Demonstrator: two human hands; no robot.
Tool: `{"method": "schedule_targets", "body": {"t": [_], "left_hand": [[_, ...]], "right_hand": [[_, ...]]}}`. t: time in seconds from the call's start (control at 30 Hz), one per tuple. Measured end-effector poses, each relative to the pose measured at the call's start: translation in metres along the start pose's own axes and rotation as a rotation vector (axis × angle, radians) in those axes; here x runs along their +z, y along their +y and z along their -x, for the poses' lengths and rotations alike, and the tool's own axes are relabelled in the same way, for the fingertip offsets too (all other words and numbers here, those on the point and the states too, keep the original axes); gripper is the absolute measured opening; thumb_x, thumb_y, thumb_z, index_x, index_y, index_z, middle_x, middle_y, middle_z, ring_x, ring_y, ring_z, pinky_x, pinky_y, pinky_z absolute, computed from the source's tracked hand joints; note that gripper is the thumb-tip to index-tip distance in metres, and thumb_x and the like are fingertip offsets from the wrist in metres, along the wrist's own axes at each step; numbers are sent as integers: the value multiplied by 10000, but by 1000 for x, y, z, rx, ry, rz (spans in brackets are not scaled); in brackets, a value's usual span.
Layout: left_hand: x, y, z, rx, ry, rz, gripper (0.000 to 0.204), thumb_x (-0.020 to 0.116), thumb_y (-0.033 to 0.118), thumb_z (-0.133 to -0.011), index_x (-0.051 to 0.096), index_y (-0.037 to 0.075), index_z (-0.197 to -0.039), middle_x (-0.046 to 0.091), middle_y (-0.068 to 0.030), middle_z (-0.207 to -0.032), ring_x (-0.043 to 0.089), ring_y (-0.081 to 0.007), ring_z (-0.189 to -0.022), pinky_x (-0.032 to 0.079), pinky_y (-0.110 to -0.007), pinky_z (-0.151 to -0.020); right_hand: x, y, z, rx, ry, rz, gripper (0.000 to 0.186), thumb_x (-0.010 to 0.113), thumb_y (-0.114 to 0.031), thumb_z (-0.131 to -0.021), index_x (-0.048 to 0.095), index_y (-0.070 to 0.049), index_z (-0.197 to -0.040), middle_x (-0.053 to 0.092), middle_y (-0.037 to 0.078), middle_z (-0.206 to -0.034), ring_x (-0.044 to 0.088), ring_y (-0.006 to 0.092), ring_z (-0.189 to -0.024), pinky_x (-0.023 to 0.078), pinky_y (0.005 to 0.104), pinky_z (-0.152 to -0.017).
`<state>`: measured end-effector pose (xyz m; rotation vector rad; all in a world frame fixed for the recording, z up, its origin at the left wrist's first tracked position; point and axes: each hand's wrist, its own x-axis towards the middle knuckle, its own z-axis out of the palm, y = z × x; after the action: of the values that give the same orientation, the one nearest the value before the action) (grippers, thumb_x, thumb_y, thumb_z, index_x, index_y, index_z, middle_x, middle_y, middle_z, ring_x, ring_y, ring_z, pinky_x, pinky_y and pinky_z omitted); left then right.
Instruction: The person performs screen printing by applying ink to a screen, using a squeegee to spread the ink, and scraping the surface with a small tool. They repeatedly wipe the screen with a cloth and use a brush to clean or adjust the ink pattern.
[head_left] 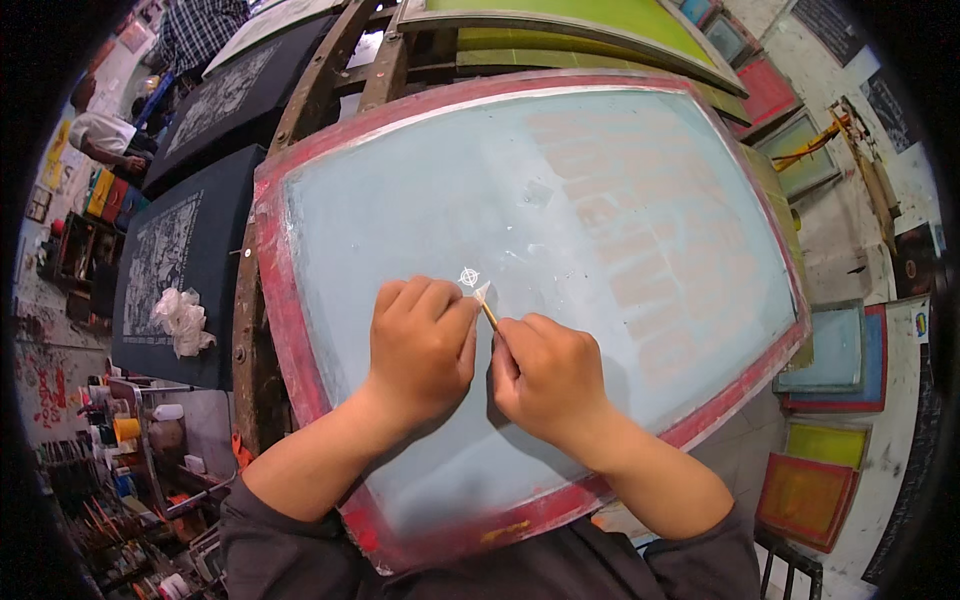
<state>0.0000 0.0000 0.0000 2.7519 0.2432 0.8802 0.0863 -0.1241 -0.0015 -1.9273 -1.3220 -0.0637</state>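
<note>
A large silkscreen frame (283, 330) with red edges and pale blue mesh lies tilted in front of me. My right hand (548, 378) is closed round a thin wooden stick (489, 315), its far end pointing up and left at the mesh. At that end sits a small white pointed scrap (483, 292), perhaps tape; whether it belongs to the stick I cannot tell. My left hand (422, 335) is closed, its fingertips close beside the scrap, and what it pinches is hidden. Just beyond the fingers shows a white round crosshair mark (469, 278). Faint large lettering (625, 240) crosses the mesh's right half.
Dark printed fabric panels (190, 265) stand at left, one with a crumpled white plastic wad (183, 322) on it. A yellow-green screen (590, 25) lies beyond mine. More screens (808, 500) lean along the right. Another person (105, 138) is at far left.
</note>
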Motion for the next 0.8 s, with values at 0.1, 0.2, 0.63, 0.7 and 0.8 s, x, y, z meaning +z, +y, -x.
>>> {"method": "schedule_targets", "body": {"t": [0.1,0.2,0.63,0.7,0.8], "left_hand": [[1,0,-2,40,22,24,104,610,28,-649,591,50,-749,532,-52,-728,512,-219,-688,363,-346,-657],[5,-5,-6,44,26,48,102,606,23,-649,588,45,-747,529,-54,-728,510,-222,-687,364,-345,-654],[3,-4,-4,39,12,79,90,592,24,-658,580,36,-747,523,-68,-738,504,-237,-695,372,-355,-655],[3,-4,-4,40,11,85,89,588,24,-656,578,35,-743,522,-69,-737,501,-237,-693,372,-355,-654],[3,-4,-4,35,8,92,92,585,22,-649,576,34,-740,519,-70,-734,497,-238,-690,371,-355,-652]], "right_hand": [[-1,0,-1,-8,7,1,94,626,30,-689,547,-19,-704,460,83,-556,461,266,-434,349,352,-387],[0,4,-7,-14,16,12,98,623,36,-686,541,-17,-699,455,83,-555,459,265,-433,345,351,-386],[6,-2,-5,14,29,42,130,616,31,-693,505,-32,-670,439,81,-550,455,264,-431,341,353,-386],[6,-3,-5,11,32,54,129,615,28,-695,505,-35,-670,442,79,-552,457,265,-433,342,354,-386],[7,-3,-5,5,38,75,122,615,23,-698,510,-35,-677,450,79,-556,464,265,-436,345,354,-387]]}}
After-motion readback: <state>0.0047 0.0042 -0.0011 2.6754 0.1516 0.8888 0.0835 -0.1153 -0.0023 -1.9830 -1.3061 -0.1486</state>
